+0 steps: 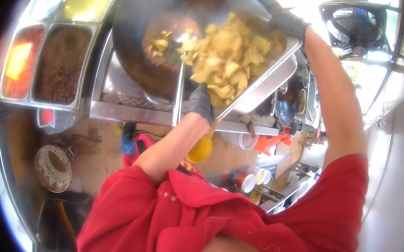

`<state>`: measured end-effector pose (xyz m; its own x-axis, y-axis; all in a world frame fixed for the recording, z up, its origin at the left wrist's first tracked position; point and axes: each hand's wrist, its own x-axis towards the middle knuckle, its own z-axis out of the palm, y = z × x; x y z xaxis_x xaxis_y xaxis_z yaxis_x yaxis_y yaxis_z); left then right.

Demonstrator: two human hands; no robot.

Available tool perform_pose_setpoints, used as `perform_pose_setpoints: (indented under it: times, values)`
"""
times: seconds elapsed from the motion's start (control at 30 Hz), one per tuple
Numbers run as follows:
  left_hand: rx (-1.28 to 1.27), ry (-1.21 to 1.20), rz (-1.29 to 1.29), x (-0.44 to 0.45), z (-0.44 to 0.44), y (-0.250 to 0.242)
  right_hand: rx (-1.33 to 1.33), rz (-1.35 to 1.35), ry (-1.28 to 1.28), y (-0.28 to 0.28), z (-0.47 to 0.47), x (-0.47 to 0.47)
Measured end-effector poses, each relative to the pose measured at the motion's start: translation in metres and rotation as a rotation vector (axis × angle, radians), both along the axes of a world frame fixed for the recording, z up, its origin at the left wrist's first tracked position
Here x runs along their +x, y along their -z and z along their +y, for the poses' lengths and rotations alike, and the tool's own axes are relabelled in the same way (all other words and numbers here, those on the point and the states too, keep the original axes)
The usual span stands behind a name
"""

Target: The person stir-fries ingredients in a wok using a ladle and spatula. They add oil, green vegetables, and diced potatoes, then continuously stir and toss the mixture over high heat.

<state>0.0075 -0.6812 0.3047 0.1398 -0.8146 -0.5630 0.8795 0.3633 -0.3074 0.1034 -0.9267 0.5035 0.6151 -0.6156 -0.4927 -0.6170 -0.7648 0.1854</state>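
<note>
A rectangular steel pan [257,88] is tilted over a large wok [129,48]. Pale yellow slices, apparently potato [232,66], slide over its lower end, blurred by motion. Some slices [159,44] lie in the wok on reddish liquid with green bits. My left hand [201,101], in a dark grey glove, grips the pan's near left edge. On the far right corner, my right hand [289,22], gloved alike, holds the rim. A long metal utensil handle [179,95] slants out of the wok beside my left hand, and its head is partly hidden by food and steam.
Steel containers of dark seasoning [62,63] and red sauce [23,64] stand left of the wok. A gas burner ring [355,28] is at upper right. Below the steel counter edge [129,113] are a dirty bucket [54,167] and a yellow scoop [200,149].
</note>
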Motion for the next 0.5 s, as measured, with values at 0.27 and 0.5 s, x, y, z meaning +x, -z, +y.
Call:
perform_pose_setpoints:
  times: [0.27, 0.5]
  values:
    - [0.027, 0.055, 0.068, 0.008, -0.009, -0.015, -0.001, 0.168, -0.080, -0.012, 0.019, 0.024]
    - [-0.098, 0.006, 0.116, 0.012, -0.007, -0.032, 0.105, -0.038, -0.017, -0.036, 0.051, 0.043]
